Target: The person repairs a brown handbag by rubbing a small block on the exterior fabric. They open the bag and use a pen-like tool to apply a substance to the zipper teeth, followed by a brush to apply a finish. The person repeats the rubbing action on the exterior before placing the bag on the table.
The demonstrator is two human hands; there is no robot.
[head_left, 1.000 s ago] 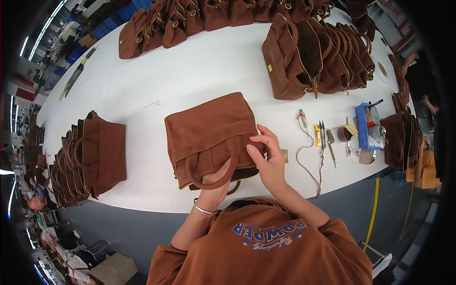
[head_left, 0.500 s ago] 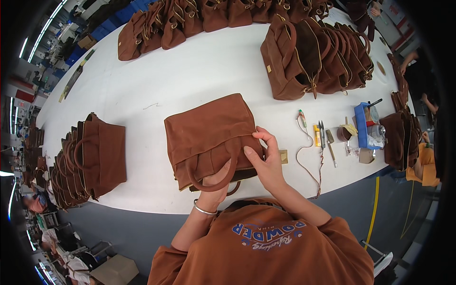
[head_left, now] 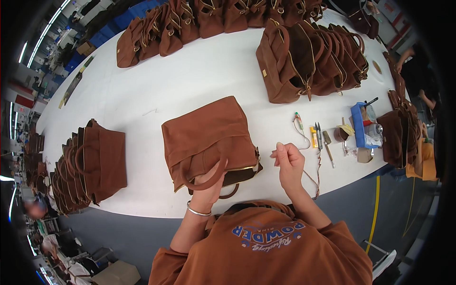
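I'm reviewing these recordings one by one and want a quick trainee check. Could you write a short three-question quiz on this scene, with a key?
1. Multiple choice: which hand is partly covered by the handle of the bag in the middle?
A) left
B) right
C) neither

2. True or false: the right hand is apart from that bag.

3. Fill in: the small box on the right part of the white table is coloured ____.

Key: 1. A, the left hand; 2. true; 3. blue.
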